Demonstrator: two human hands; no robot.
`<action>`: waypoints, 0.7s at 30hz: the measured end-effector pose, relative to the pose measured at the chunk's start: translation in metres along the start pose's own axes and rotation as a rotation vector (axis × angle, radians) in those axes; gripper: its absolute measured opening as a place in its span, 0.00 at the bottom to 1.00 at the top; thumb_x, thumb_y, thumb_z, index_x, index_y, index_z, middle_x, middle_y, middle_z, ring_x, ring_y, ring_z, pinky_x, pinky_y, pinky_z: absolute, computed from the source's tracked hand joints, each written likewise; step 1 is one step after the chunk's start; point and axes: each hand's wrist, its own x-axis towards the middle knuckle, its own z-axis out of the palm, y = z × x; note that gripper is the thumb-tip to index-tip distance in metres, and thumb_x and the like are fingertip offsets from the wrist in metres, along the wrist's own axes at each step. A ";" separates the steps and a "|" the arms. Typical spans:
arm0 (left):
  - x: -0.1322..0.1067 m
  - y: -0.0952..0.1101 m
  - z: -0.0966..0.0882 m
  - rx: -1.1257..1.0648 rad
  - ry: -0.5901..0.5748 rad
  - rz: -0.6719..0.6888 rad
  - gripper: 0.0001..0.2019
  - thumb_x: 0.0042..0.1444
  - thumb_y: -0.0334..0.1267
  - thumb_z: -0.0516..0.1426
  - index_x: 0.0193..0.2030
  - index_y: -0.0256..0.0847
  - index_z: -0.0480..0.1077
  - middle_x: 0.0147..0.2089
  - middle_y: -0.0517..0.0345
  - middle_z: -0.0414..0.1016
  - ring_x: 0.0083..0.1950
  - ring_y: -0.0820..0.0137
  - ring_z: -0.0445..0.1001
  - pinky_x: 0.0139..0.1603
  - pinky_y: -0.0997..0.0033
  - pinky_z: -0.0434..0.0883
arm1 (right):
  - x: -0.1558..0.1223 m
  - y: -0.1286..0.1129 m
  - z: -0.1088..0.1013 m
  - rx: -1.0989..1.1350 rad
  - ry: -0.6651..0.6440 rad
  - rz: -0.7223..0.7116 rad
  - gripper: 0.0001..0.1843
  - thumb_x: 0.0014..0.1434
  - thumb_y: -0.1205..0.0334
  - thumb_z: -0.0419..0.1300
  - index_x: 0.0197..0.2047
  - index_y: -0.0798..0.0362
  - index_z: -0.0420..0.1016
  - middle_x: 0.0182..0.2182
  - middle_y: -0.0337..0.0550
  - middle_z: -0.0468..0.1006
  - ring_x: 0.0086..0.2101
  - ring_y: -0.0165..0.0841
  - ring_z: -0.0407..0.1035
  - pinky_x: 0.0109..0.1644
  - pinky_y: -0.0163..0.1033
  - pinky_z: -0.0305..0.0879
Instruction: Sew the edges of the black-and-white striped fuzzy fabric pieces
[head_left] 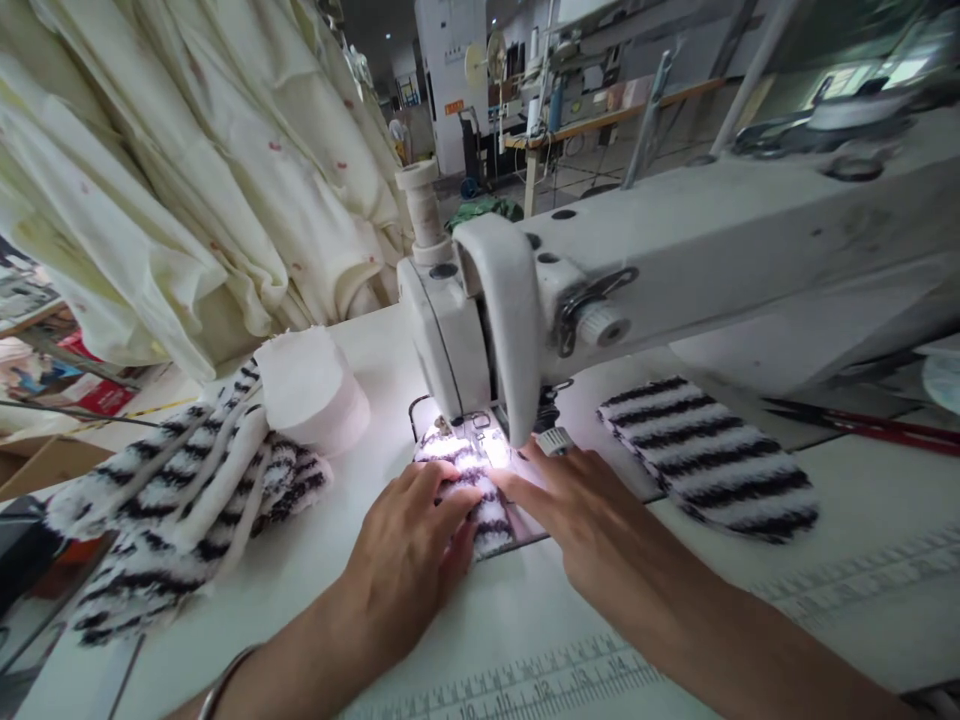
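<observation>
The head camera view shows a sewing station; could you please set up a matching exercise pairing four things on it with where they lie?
Things:
1. striped piece
2. pile of striped pieces
3. single striped piece
4. red-handled scissors

Places:
A. far right of the table, past the machine's arm
B. under the left hand and right hand, at the needle of the sewing machine
C. left of the machine, beside a white fabric stack
D. right of the needle, lying alone on the table

Pairs: 1-B, 2-C, 3-D, 4-A
</observation>
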 end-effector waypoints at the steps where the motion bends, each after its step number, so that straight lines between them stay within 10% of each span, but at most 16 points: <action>1: 0.001 0.001 0.001 0.021 0.010 -0.009 0.11 0.59 0.28 0.53 0.48 0.39 0.68 0.44 0.48 0.69 0.43 0.60 0.70 0.36 0.56 0.75 | -0.001 0.000 -0.002 -0.012 0.020 0.003 0.32 0.47 0.84 0.42 0.45 0.49 0.74 0.43 0.47 0.75 0.46 0.39 0.68 0.43 0.46 0.69; 12: 0.007 0.004 -0.005 0.022 -0.018 0.095 0.05 0.63 0.31 0.52 0.44 0.40 0.67 0.40 0.54 0.75 0.39 0.64 0.75 0.37 0.61 0.76 | -0.063 -0.002 0.006 0.004 0.136 0.116 0.33 0.54 0.84 0.40 0.54 0.49 0.68 0.57 0.46 0.64 0.58 0.36 0.56 0.54 0.45 0.61; 21: 0.001 0.007 -0.004 0.032 0.006 0.130 0.05 0.63 0.30 0.52 0.42 0.40 0.69 0.43 0.55 0.76 0.40 0.66 0.79 0.37 0.66 0.79 | -0.061 -0.006 0.006 -0.010 0.222 0.145 0.31 0.51 0.83 0.41 0.48 0.50 0.72 0.52 0.45 0.72 0.52 0.35 0.64 0.48 0.42 0.60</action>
